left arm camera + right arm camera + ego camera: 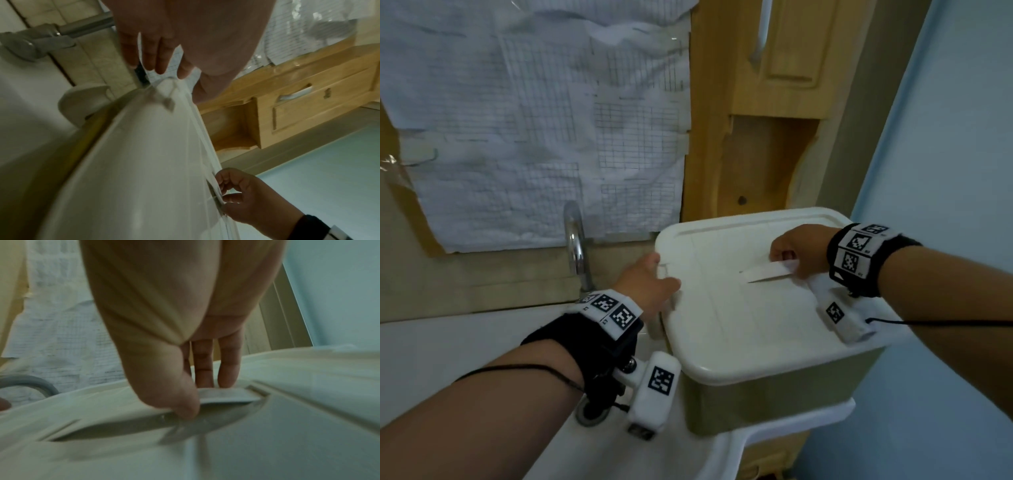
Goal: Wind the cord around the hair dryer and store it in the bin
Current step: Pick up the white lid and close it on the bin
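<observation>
The bin (774, 404) is olive with a white lid (722, 325) and stands on the sink's right rim. The lid lies closed on it. My left hand (666, 274) holds the lid's left edge, thumb on top and fingers (156, 53) over the side by a small latch. My right hand (787, 262) pinches the lid's flat white handle (767, 272), which is tilted up out of its recess (123, 430). In the right wrist view the thumb (185, 402) is under the handle (226, 395) and the fingers behind it. No hair dryer or cord shows in any view.
A chrome faucet (577, 246) rises just left of the bin over the white sink (602, 445). Gridded paper (534, 120) covers the wall behind. A wooden cabinet (774, 102) stands behind the bin, and a pale blue wall (945, 171) is at the right.
</observation>
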Demonstrator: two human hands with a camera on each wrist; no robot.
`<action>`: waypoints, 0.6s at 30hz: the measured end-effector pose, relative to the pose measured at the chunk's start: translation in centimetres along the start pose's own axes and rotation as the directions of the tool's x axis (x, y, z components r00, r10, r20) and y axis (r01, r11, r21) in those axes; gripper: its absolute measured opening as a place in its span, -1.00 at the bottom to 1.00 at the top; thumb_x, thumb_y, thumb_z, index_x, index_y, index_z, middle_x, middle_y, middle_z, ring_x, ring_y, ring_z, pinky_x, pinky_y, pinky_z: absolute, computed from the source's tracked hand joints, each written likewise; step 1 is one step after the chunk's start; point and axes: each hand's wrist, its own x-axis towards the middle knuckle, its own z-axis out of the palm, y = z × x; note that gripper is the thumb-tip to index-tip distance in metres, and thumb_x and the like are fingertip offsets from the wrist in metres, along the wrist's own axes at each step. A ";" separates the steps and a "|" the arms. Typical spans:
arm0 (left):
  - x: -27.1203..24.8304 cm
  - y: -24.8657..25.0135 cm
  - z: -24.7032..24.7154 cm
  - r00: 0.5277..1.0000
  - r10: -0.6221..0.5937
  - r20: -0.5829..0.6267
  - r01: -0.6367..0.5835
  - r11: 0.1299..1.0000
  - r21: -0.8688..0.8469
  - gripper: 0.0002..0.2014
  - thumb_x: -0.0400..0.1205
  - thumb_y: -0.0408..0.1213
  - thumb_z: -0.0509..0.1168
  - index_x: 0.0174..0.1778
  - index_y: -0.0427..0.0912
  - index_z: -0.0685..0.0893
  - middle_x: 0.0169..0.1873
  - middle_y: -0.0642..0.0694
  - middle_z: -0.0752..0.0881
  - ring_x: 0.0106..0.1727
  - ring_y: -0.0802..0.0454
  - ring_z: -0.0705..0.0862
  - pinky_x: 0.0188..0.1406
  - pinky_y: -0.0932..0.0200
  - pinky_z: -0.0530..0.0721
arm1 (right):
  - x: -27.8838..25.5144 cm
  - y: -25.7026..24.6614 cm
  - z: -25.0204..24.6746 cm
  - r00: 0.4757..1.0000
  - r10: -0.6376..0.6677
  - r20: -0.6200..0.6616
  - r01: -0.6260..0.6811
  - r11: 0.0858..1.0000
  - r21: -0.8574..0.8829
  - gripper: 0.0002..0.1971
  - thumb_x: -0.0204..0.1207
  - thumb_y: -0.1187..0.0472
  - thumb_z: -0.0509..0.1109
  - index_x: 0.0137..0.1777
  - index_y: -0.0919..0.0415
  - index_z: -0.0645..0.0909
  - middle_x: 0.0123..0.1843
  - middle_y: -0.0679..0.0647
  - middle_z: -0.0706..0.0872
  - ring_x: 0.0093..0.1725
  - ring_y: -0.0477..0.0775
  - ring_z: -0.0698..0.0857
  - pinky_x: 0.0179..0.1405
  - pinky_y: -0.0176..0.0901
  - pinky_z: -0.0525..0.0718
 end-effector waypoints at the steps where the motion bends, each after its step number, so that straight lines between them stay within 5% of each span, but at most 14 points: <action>1: 0.3 -0.2 0.5 0.999 -0.033 0.028 0.033 0.999 0.007 -0.39 0.58 -0.18 0.30 0.55 -0.10 0.28 0.33 -0.20 0.57 0.11 -0.11 0.60 0.00 0.17 0.50 | 0.3 0.3 0.3 1.000 -0.007 0.015 0.007 1.000 0.001 -0.51 0.33 0.25 0.48 0.29 -0.02 0.55 0.20 0.00 0.69 0.18 0.07 0.62 0.25 -0.08 0.60; 4: 1.0 -0.8 1.5 0.991 -0.104 0.080 0.103 0.995 0.019 -0.36 0.56 -0.14 0.31 0.54 -0.08 0.22 0.08 -0.13 0.61 -0.03 -0.11 0.63 -0.26 0.12 0.60 | 1.5 0.6 1.1 0.996 -0.021 0.086 0.022 1.000 -0.004 -0.50 0.39 0.26 0.45 0.33 0.00 0.51 0.20 0.02 0.69 0.13 0.06 0.63 0.18 -0.13 0.59; 6: 1.4 -1.1 2.0 0.989 -0.121 0.085 0.116 0.991 0.070 -0.37 0.56 -0.16 0.30 0.54 -0.07 0.23 0.08 -0.13 0.63 -0.03 -0.11 0.63 -0.35 0.16 0.59 | 2.3 0.8 1.1 0.997 -0.015 0.078 0.013 0.999 0.030 -0.48 0.44 0.30 0.38 0.40 -0.01 0.45 0.18 0.03 0.71 0.11 0.07 0.65 0.20 -0.11 0.64; 13: 2.3 -1.5 2.6 0.988 -0.131 0.080 0.123 0.987 0.101 -0.43 0.56 -0.21 0.29 0.50 -0.12 0.30 0.02 -0.14 0.61 0.01 -0.13 0.62 -0.18 0.15 0.57 | 2.9 3.6 0.7 0.986 0.118 -0.120 -0.067 0.929 0.364 -0.54 0.47 0.20 0.40 0.38 0.12 0.49 0.18 0.07 0.70 0.05 0.04 0.60 0.14 -0.13 0.55; 18: 2.4 -1.4 2.7 0.988 -0.127 0.086 0.111 0.978 0.174 -0.47 0.57 -0.18 0.29 0.46 -0.14 0.34 0.03 -0.12 0.60 -0.02 -0.10 0.61 -0.27 0.15 0.52 | 1.5 6.3 2.6 0.952 0.302 -0.042 -0.245 0.841 0.483 -0.57 0.44 0.12 0.44 0.31 0.15 0.55 0.23 0.13 0.65 0.09 0.09 0.58 0.14 -0.13 0.52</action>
